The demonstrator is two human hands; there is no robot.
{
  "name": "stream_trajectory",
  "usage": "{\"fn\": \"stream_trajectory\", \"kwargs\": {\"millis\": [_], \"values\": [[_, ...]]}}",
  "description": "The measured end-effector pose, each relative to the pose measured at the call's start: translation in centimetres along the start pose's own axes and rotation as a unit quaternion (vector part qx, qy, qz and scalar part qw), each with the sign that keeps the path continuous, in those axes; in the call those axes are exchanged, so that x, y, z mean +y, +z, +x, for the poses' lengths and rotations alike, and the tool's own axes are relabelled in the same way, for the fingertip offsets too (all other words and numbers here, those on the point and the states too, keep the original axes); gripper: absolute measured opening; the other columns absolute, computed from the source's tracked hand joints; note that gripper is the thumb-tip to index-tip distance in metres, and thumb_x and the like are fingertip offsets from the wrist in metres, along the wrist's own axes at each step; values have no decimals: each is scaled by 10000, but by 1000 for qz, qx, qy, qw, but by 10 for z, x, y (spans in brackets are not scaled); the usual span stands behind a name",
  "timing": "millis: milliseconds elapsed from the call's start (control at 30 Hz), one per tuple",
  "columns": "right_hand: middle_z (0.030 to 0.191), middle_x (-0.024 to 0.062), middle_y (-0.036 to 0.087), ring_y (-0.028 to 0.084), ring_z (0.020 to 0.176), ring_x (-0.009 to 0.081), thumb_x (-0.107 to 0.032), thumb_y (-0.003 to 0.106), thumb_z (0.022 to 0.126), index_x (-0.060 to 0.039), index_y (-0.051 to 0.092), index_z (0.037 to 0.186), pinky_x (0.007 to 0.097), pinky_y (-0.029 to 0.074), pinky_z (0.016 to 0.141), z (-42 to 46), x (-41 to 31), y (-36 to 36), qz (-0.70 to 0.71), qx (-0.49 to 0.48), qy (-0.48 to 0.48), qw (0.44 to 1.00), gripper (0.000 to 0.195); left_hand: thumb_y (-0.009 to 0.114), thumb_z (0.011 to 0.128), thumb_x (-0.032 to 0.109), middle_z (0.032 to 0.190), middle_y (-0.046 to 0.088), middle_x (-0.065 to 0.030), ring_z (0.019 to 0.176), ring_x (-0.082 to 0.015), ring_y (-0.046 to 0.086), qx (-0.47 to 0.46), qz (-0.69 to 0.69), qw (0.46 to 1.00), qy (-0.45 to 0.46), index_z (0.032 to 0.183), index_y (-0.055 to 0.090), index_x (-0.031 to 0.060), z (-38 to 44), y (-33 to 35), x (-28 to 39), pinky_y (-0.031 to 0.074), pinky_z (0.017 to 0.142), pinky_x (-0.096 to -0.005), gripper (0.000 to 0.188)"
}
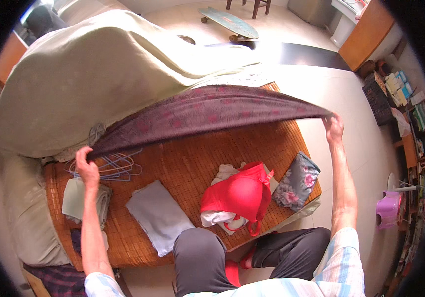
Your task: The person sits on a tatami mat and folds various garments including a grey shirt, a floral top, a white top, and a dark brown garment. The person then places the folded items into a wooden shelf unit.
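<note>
A dark purple cloth with reddish spots is stretched between my two hands above a woven bamboo mat. My left hand grips its left end, and my right hand pinches the right end out past the mat's edge. Below my left hand lie wire clothes hangers and a pale green folded cloth. A light grey folded cloth rests at the mat's middle. To its right, a red bra sits on white garments, beside a folded grey floral cloth.
A large pale cover is heaped along the far side. On the floor beyond stands a skateboard. At right are a dark basket, cluttered shelves and a purple plastic stool. My knees are at the mat's near edge.
</note>
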State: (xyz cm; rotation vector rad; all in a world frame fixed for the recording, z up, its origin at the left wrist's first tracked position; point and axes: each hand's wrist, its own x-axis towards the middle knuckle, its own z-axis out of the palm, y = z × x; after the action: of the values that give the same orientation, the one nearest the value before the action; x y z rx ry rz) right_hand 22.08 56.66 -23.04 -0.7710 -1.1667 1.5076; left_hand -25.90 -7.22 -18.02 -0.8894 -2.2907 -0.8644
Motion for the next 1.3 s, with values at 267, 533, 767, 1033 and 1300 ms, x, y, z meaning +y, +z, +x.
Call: {"fn": "stream_trajectory", "kwargs": {"millis": [267,533,767,1033,1300], "values": [[924,118,558,572,841,251,96,396,767,-14,498,1012,393,510,767,-54,100,-86,2,167,140,976,287,411,663,-132,1185,478,-246,1132,-380,448,-284,71,953,-73,958,565,-16,-113,57,-8,364,966,-386,352],[949,69,569,568,860,218,38,416,820,-104,499,1033,399,494,759,-47,75,-71,27,82,94,992,270,625,689,112,1190,476,-211,1137,-362,431,-282,-40,951,123,1078,548,20,-107,132,142,345,982,-433,407],[993,28,564,541,894,116,24,417,829,-81,529,1061,231,454,739,-69,21,158,-218,-168,-145,950,278,456,880,275,1298,414,-217,1229,-369,357,-487,-201,843,109,1184,524,41,-141,210,211,295,1026,-371,390],[1015,196,561,559,936,350,65,488,714,-28,564,942,388,472,810,-266,60,412,-260,-394,-322,820,257,349,906,525,1315,429,-114,1196,-229,410,-142,-699,520,-470,1317,354,63,-116,120,112,273,1021,-365,619],[1164,178,520,487,1101,336,47,509,710,-94,549,1114,372,416,926,-346,158,410,-311,-536,-159,768,430,622,823,318,1127,518,-60,1032,-222,483,-63,-629,507,-586,1067,484,94,-153,94,18,323,954,-419,358]]}}
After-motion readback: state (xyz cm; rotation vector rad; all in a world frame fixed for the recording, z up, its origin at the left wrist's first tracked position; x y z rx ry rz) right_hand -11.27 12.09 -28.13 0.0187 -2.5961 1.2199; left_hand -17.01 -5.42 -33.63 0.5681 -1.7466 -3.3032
